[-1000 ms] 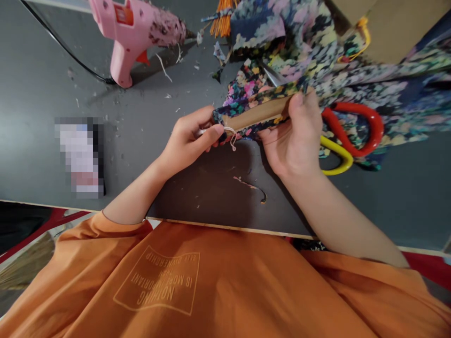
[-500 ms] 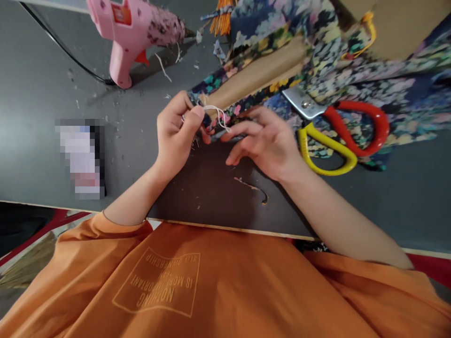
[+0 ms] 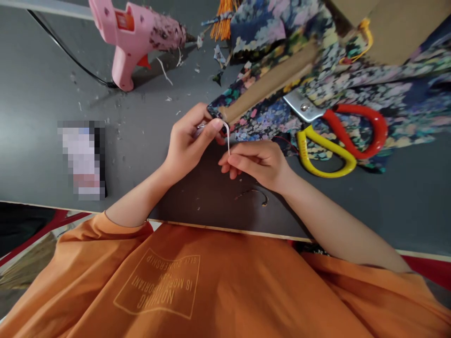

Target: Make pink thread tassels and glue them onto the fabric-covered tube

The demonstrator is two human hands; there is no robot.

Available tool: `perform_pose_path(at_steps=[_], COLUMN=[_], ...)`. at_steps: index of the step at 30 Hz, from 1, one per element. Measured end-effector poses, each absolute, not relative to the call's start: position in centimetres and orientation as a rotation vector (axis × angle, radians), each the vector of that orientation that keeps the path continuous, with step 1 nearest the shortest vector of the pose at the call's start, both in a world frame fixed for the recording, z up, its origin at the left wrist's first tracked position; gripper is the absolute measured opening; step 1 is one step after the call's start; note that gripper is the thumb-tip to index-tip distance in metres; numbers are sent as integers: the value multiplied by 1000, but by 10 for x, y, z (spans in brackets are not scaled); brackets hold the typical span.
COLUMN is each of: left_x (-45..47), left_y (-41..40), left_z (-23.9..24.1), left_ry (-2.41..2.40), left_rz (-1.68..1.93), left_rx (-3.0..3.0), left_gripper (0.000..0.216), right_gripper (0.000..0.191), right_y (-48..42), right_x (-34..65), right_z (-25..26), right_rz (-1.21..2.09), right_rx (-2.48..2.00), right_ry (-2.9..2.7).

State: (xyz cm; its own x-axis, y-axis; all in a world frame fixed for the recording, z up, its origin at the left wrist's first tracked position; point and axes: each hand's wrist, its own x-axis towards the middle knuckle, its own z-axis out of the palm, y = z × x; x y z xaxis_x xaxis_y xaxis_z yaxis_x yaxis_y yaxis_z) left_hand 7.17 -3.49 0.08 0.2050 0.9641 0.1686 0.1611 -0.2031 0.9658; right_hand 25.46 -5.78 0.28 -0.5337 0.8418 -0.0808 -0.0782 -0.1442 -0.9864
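A long brown strip edged with dark floral fabric runs from the upper right down to my hands. My left hand pinches its near end between thumb and fingers, with part of a white cord bunched in the grip. My right hand is closed in a pinch on the free part of the white cord, which is drawn down taut from under my left thumb. Close beyond my right hand lie scissors with one red and one yellow handle, their blades partly hidden by the fabric.
A pink glue gun with a black cord lies at the upper left. Below it is a blurred-out phone-like object. An orange tassel, brown board and more floral fabric fill the back. A thin dark scrap lies near the table edge.
My right hand has gone from loosely spread fingers to pinching the white cord, pulling it straight. My left hand and the strip's end have shifted slightly right and towards me.
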Motion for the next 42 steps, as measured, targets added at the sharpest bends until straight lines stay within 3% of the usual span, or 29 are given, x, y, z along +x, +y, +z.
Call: perform_pose_path(at_steps=[10, 18, 25, 31, 39, 42], left_x=[71, 72, 72, 74, 74, 75], left_y=[-33, -34, -32, -39, -43, -44], left_z=[-1, -3, -4, 8, -2, -1], left_ry=[1087, 1095, 1071, 1036, 953, 959], left_rz=[1115, 1102, 1107, 1032, 976, 1029], left_rx=[1487, 1524, 1379, 1426, 1373, 1432], left_gripper=[34, 32, 32, 32, 32, 32], right_gripper=[21, 13, 5, 27, 30, 25], right_y=[-58, -57, -60, -57, -67, -72], right_x=[256, 251, 249, 251, 236, 238], right_z=[2, 5, 6, 1, -3, -3], right_rz=[1734, 1368, 1474, 1971, 1953, 1758], right_rx=[-931, -1050, -887, -998, -802, -925], right_ry=[-1400, -1005, -846, -1072, -1123, -1334])
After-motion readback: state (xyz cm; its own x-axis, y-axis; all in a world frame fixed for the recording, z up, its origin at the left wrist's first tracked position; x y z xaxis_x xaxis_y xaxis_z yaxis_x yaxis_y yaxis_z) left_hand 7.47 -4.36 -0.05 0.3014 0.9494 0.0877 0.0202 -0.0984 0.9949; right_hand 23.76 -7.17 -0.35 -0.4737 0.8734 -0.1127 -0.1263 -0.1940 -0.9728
